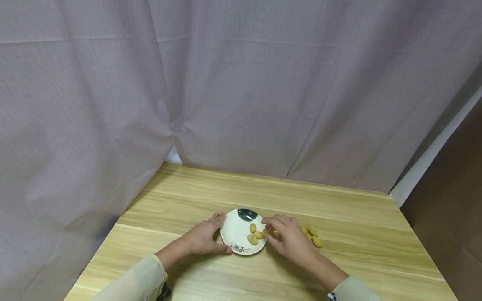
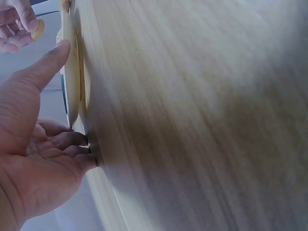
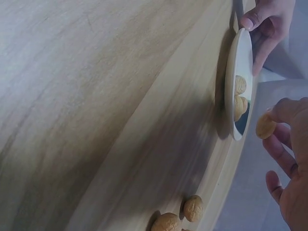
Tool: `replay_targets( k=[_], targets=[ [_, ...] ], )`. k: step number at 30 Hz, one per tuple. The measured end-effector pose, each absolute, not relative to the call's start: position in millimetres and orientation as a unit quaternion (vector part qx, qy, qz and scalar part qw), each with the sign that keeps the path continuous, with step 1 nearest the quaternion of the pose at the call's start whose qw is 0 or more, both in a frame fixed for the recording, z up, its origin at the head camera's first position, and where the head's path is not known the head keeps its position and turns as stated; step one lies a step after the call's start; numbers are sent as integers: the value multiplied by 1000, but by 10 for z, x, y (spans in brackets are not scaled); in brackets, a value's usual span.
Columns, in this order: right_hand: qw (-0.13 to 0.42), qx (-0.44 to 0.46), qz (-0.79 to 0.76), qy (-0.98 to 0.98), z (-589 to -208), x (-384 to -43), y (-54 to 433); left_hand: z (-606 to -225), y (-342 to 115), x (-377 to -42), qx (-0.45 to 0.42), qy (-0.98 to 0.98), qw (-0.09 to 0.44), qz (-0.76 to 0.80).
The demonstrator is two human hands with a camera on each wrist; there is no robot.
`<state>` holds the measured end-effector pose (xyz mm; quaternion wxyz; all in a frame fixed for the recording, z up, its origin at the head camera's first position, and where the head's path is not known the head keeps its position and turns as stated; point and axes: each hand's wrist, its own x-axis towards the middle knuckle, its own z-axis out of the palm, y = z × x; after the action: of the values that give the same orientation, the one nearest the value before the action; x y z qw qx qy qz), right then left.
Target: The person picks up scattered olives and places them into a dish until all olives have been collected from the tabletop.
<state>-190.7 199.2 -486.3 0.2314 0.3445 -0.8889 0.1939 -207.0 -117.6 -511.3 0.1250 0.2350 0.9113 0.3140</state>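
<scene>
A white saucer [image 1: 237, 228] with a dark green patch and a painted flower sprig sits on the table. On its right half lie three small yellow-brown oval fruits [image 1: 252, 239], wrinkled like dried fruit. My left hand [image 1: 205, 235] holds the saucer's left side, thumb at the near rim and fingers at the far-left rim. Over the right rim, my right hand [image 1: 289, 239] pinches another oval fruit [image 3: 265, 126] between thumb and fingertips, held above the saucer. More of these fruits [image 1: 317, 242] lie on the table to the right, partly hidden by that hand.
The pale wood-grain table [image 1: 211, 190] spreads around the saucer. Grey curtains [image 1: 241, 104] hang behind it and along the left. At the right edge stands a brown panel [image 1: 448, 200].
</scene>
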Motion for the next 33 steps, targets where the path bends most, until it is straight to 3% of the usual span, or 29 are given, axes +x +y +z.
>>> replay_targets(
  k=[33],
  targets=[
    [159,353,191,-902,-4852,-2043,1551,-5128,-1184,-2082,234,912,127,311]
  ],
)
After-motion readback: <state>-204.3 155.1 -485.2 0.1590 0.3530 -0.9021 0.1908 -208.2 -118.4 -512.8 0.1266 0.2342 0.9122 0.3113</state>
